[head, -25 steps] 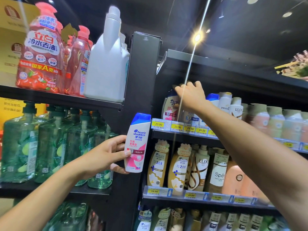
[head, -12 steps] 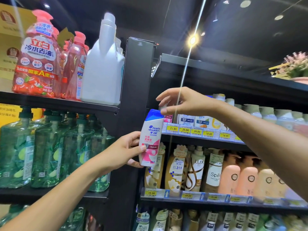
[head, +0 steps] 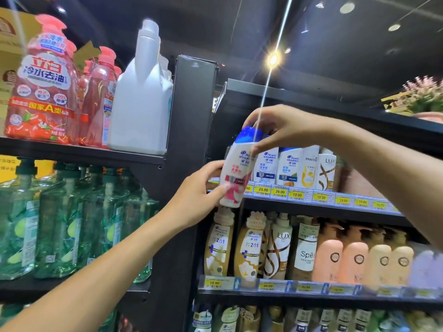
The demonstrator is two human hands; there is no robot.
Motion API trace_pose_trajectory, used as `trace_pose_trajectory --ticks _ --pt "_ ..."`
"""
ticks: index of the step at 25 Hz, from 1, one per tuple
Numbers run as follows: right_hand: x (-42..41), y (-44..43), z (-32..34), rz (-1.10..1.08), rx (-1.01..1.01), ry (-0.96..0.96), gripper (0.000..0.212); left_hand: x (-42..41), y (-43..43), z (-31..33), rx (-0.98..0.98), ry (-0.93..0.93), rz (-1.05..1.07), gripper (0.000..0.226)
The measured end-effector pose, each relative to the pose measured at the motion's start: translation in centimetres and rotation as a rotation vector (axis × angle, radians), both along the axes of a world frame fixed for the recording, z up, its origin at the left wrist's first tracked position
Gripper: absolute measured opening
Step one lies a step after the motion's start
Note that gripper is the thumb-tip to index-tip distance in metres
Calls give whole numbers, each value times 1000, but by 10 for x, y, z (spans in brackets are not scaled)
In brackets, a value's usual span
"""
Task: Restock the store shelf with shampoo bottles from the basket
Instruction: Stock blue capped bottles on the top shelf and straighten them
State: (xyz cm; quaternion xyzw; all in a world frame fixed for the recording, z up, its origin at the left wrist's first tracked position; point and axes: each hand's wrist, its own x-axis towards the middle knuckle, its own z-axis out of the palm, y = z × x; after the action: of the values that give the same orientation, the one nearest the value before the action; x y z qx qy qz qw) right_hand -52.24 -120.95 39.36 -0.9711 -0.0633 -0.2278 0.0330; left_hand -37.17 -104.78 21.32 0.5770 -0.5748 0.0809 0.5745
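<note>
White plastic with a blue cap (head: 247, 135) and a pink label, the shampoo bottle (head: 236, 174) was held in the air by both hands at the left end of the upper shelf (head: 311, 208). It leaned a little, top to the right, and its base overlapped the strip of yellow price tags (head: 297, 194) rather than standing on the shelf board.

The left hand (head: 194, 200) gripped the lower body, with the thumb laid across the pink label and the fingers wrapped round the back. The right hand (head: 285, 127) came from above, its fingers curled over the cap and its thumb pressing the bottle's shoulder; motion blur hid the exact fingertip contact.

Just right of the bottle stood a row of similar blue-capped bottles (head: 268, 166), then a Pantene bottle (head: 310, 167) and a Lux bottle (head: 328, 172). On the shelf below were gold 2-in-1 bottles (head: 219, 245) and peach bottles (head: 328, 257). A black upright post (head: 189, 130) separated this bay from the one on the left, which held pink dish-soap bottles (head: 43, 92), a white jug (head: 141, 104) and green pump bottles (head: 60, 224).
</note>
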Motion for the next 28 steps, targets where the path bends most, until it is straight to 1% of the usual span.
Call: trace_pose_trajectory --ticks 2,4,6,7,10,13,15,17,23,28 --pt "-4 -5 18 -33 25 -79 43 2 1 5 -148 -205 224 49" --pt "-2 -11 32 -72 -9 -147 47 8 2 6 -257 -482 472 50" --pt "4 -16 38 -140 -76 -179 49 16 0 8 -304 -707 664 49" --pt "8 -17 38 -172 -105 -183 49 19 -2 8 -298 -764 735 49" --pt "22 -24 31 -215 -140 -180 47 27 -10 7 -213 -825 886 56" --pt "36 -31 25 -217 -106 -206 53 33 -15 3 -130 -860 1000 67" --pt "43 -34 24 -206 -78 -216 54 36 -19 1 -128 -879 1045 70" --pt "50 -34 22 -214 -90 -209 53 38 -21 0 -139 -885 1074 71" --pt "71 -41 6 -343 -257 -121 58 43 -23 -2 -160 -896 1106 69" --pt "81 -54 3 -392 -444 -148 56 44 -25 -3 -168 -885 1119 67"
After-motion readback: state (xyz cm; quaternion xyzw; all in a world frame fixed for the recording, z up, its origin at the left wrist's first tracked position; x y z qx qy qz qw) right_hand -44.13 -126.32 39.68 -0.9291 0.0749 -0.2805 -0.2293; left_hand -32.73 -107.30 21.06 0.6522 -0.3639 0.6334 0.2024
